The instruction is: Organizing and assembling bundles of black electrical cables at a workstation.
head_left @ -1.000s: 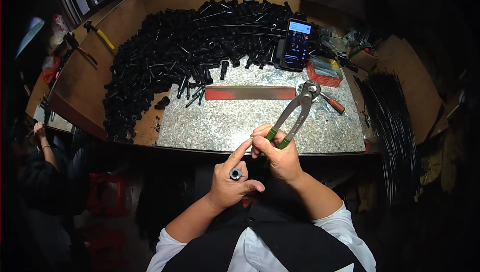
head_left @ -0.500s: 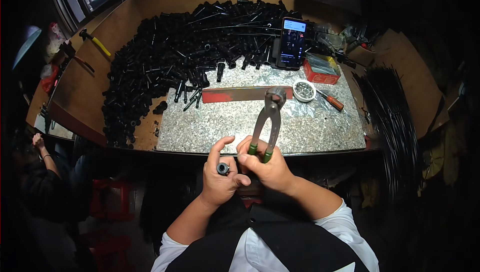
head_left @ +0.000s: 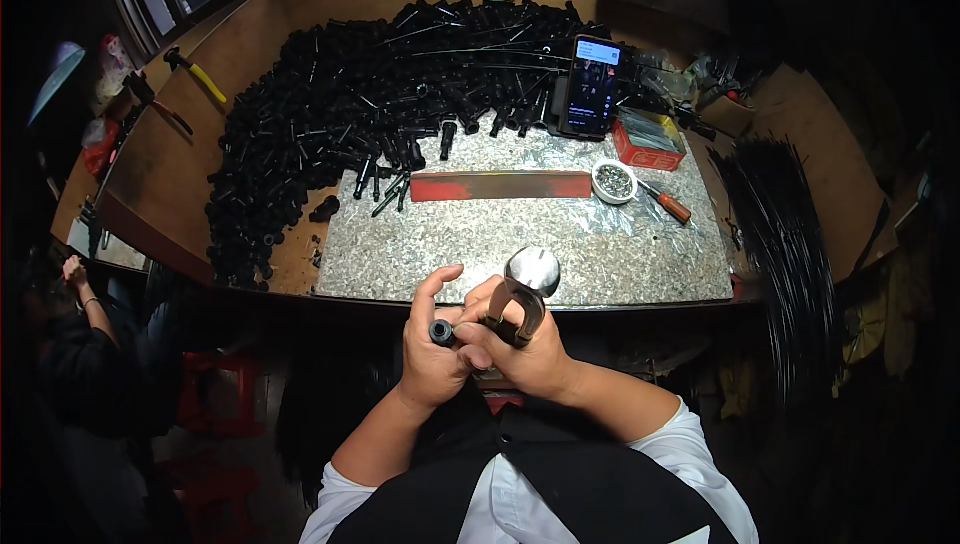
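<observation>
My left hand [head_left: 432,344] grips a short black tube piece [head_left: 442,332] in front of my chest, its round end facing up. Pressed against it, my right hand [head_left: 520,349] holds metal pincers [head_left: 525,289] upright, their shiny jaws pointing toward the camera just over the near edge of the speckled metal work plate [head_left: 520,239]. The pincer handles are hidden inside my fist. Both hands touch each other below the bench edge.
A large heap of black tube pieces [head_left: 350,114] covers the back left of the wooden bench. A red flat bar [head_left: 500,186], small bowl of bits [head_left: 614,182], screwdriver [head_left: 668,204], red box [head_left: 648,144] and propped phone [head_left: 592,84] lie beyond. Black rods [head_left: 790,244] hang right. Another person [head_left: 80,344] sits at left.
My right hand has swung the pincers from lying outstretched over the plate to upright and pulled them back against the tube in my left hand.
</observation>
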Tool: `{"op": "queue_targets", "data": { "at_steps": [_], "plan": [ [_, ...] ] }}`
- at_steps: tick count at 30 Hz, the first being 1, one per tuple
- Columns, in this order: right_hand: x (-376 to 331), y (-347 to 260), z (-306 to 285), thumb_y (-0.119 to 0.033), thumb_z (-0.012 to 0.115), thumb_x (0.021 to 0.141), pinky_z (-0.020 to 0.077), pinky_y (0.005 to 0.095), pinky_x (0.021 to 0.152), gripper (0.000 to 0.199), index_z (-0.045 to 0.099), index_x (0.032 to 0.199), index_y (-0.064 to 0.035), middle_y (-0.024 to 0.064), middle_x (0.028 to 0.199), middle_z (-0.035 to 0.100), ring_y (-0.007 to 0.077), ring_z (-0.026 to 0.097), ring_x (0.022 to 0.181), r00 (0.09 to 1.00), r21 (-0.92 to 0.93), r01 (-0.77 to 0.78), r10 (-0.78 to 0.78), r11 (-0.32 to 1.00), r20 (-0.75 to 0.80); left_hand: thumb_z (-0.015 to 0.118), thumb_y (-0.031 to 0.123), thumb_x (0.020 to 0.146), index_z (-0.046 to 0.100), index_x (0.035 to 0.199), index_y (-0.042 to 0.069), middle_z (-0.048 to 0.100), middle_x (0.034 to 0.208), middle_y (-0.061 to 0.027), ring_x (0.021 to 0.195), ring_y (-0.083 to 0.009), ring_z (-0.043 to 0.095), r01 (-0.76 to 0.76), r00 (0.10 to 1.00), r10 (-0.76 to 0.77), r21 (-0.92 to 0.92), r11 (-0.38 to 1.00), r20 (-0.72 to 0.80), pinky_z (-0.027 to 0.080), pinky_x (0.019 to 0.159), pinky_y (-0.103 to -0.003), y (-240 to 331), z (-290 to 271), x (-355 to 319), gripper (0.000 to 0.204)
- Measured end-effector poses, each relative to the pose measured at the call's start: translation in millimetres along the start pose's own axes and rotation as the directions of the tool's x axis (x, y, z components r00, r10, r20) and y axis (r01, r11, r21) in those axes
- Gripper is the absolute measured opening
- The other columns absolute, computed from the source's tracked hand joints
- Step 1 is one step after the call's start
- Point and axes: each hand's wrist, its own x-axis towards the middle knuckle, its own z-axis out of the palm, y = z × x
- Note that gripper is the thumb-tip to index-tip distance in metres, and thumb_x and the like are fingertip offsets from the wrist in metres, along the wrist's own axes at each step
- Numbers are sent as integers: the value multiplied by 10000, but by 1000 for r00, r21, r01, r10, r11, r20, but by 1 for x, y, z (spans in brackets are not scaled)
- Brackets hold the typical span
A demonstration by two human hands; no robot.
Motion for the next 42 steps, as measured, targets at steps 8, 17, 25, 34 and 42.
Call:
{"op": "queue_targets", "data": {
  "at_steps": [8, 17, 25, 34, 42],
  "plan": [
    [0, -5, 1, -105, 651, 831, 482, 343, 722, 113, 635, 866, 1, 147, 923, 596, 282, 601, 812, 996, 24, -93, 93, 995, 7, 731, 606, 626, 288, 1315, -70, 674, 759, -65, 708, -90, 617, -1, 998, -3, 57, 998, 65, 476, 655, -214, 4, -4, 3, 1062],
    [1, -1, 0, -118, 645, 840, 471, 338, 718, 141, 607, 882, 11, 142, 907, 570, 276, 578, 793, 998, -73, 56, -55, 996, 12, 711, 633, 633, 264, 1332, -60, 680, 795, -85, 737, -95, 619, 4, 999, -4, -1, 1000, 34, 477, 673, -217, 7, 2, 4, 1081],
    [-2, 2, 4, -83, 633, 828, 450, 333, 660, 101, 593, 867, 0, 124, 827, 526, 262, 543, 728, 1000, 12, -24, 23, 1000, 15, 704, 643, 625, 263, 1330, -54, 686, 829, -102, 779, -110, 632, 15, 999, -13, -50, 999, 39, 487, 685, -229, 5, -1, 0, 1086],
    [1, 2, 2, -54, 624, 821, 433, 330, 635, 70, 594, 866, -10, 113, 795, 505, 251, 525, 708, 990, -23, 131, -130, 991, 62, 744, 616, 622, 275, 1330, -44, 678, 779, -84, 731, -102, 618, 20, 999, -21, 21, 1000, 45, 478, 666, -225, 8, -6, -1, 1076],
    [5, 5, -4, -10, 631, 788, 443, 329, 661, 98, 585, 874, -3, 112, 850, 536, 241, 537, 737, 977, 7, 157, -157, 988, 142, 745, 613, 634, 279, 1336, -39, 652, 722, -62, 681, -83, 597, 3, 997, -7, 66, 998, 71, 455, 612, -210, 8, -9, -1, 1066]
  ]
}}
